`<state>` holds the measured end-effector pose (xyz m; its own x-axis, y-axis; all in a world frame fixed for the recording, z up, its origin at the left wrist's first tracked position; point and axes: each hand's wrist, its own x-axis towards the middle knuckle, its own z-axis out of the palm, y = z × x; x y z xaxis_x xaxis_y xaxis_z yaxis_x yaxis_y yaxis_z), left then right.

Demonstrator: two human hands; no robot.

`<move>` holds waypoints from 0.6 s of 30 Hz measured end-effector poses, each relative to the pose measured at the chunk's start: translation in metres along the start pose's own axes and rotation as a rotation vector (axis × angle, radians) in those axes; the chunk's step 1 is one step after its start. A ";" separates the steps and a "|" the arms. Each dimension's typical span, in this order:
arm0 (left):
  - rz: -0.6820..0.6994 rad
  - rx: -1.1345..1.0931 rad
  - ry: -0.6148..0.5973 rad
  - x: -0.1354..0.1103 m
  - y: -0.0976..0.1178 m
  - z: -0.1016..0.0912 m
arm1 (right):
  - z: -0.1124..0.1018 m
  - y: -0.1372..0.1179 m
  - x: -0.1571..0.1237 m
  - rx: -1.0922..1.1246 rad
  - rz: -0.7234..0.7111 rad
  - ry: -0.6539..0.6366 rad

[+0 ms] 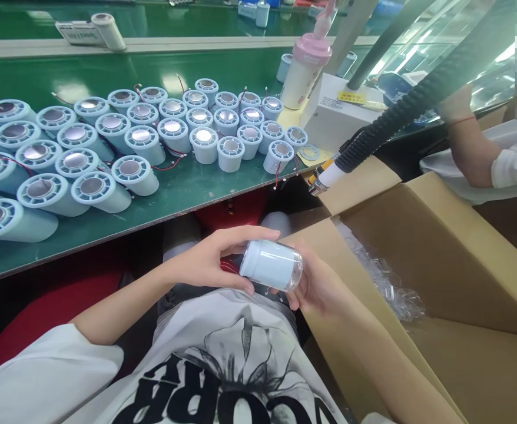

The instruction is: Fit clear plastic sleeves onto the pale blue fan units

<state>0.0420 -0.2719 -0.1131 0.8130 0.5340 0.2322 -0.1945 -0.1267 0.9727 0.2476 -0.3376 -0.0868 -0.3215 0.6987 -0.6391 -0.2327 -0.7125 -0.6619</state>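
Head cam, the only view I've got: the L hand (205, 259) is clamped on the L end of a pale-blue plastic cylinder (265, 264), fingers above, thumb below. The R hand (318, 285) is closed round the other end, where a clear plastic cup-shaped cover (297, 274) fits around the cyl. I see that cyl lying approx. on its side, held off the table, in front of the wearer's white T-shirt w/ black print (241, 353); some thin red wires (229, 266) show at its L end, btwn the L fingers and thumb. On the green table (176, 191) I've a big cluster of similar pale-blue cyls (204, 148), standing w/ ribbed, round-centred ends up, several trailing red wires w/ small white plugs. At the cluster's R end: a flat pale-blue ring (309, 152), a pale bottle w/ pink top (303, 79) and a white boxy unit w/ yellow label (340, 115). A black coiled hose (384, 126) slants down past these, its white, metal-tipped end near the table edge. R of the wearer, an open brown cardboard box (461, 247) holds clear plastic pieces (400, 300); beyond it, a co-worker's bare arm (474, 147), hand too blurred to read.
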 end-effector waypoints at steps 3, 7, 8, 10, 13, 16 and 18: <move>0.036 -0.006 0.001 -0.002 -0.002 -0.003 | 0.002 -0.001 0.003 0.045 0.122 -0.040; 0.042 0.033 0.016 -0.005 -0.003 -0.009 | 0.006 -0.006 0.009 0.112 0.243 -0.064; 0.035 0.041 0.025 -0.006 -0.003 -0.011 | 0.007 -0.007 0.011 0.126 0.267 -0.066; 0.009 0.054 0.040 -0.008 -0.002 -0.015 | 0.011 -0.011 0.015 0.148 0.305 -0.072; -0.042 0.043 0.048 -0.011 0.002 -0.023 | 0.020 -0.017 0.020 0.153 0.323 -0.066; -0.142 -0.065 0.042 -0.012 0.010 -0.030 | 0.030 -0.021 0.024 0.139 0.305 -0.053; -0.206 -0.149 0.033 -0.012 0.015 -0.034 | 0.035 -0.023 0.026 0.127 0.285 -0.049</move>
<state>0.0108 -0.2515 -0.1017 0.8259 0.5631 0.0266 -0.1073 0.1108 0.9880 0.2127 -0.3052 -0.0748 -0.4335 0.4683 -0.7699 -0.2392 -0.8835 -0.4027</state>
